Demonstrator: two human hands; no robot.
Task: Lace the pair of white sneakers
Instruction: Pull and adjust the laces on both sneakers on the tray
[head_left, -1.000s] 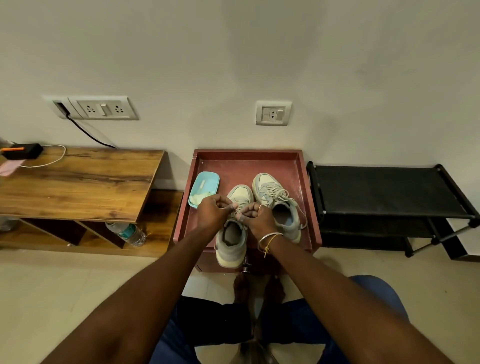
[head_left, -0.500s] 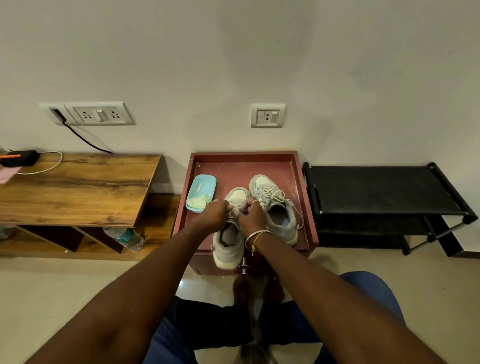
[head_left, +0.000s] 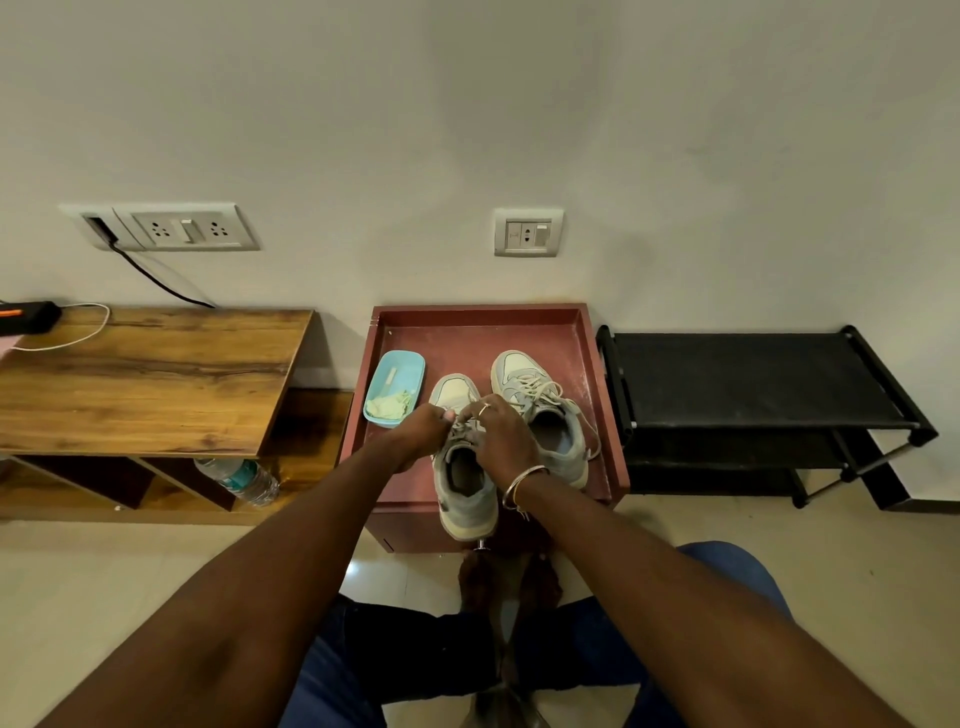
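Pinches lace of near sneaker with left hand and right hand, on red rimmed bench against pale wall, between wooden bench and black rack.

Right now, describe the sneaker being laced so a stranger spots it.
Find the red tray between the wooden table and black rack. On it, take the left sneaker, beside the blue dish. Unlike the right sneaker, its heel overhangs the front edge, and the left hand and right hand pinch its laces.
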